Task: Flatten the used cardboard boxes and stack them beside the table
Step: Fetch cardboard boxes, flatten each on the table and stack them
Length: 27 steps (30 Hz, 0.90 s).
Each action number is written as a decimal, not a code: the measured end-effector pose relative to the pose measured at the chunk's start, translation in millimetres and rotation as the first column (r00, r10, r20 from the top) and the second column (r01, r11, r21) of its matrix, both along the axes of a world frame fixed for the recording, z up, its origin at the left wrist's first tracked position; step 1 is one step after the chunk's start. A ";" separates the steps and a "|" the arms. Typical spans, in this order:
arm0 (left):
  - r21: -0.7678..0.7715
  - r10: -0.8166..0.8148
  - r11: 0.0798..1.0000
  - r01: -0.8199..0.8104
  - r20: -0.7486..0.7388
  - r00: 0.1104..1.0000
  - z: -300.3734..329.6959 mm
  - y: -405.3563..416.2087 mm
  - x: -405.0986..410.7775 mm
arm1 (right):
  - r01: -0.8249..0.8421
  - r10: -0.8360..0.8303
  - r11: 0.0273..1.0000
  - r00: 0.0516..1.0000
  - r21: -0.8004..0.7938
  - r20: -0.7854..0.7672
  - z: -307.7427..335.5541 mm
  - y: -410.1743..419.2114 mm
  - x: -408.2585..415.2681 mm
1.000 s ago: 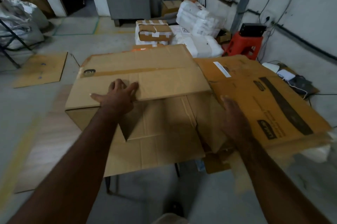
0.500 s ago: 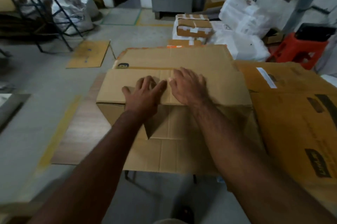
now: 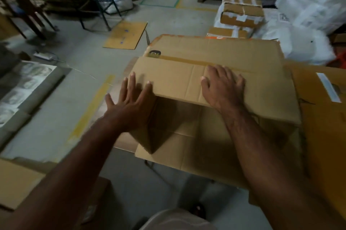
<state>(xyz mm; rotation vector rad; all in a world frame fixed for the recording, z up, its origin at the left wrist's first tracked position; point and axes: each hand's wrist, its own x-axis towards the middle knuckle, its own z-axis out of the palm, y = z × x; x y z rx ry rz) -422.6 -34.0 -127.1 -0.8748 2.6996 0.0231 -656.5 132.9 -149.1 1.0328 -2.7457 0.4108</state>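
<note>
Both hands are lying flat with fingers spread: the left hand at the left corner, the right hand pressing the top flap of the half-collapsed brown cardboard box sitting on the table, beside flattened orange-brown cardboard.

Brown box on bench, half collapsed: top panel with tape strip slopes over dark open cavity facing viewer, bottom flap spread flat past near edge. Orange-brown flattened box with white label lies just right, its edge under first box.
</note>
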 end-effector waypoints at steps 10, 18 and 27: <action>0.312 0.243 0.945 -0.102 -0.456 0.856 -13.9 -80.5 21.3 | 0.056 -0.058 0.998 0.998 0.035 0.035 -4.7 -44.3 38.2; 0.889 0.811 0.456 -0.053 -0.390 0.436 -47.8 -172.6 50.7 | 0.175 -0.182 0.981 0.980 0.085 0.079 -52.8 -118.7 137.2; 0.940 0.876 0.188 -0.285 -0.030 0.481 -207.9 -231.9 120.9 | 0.015 -0.227 0.936 0.790 0.352 0.570 -199.2 -158.8 215.1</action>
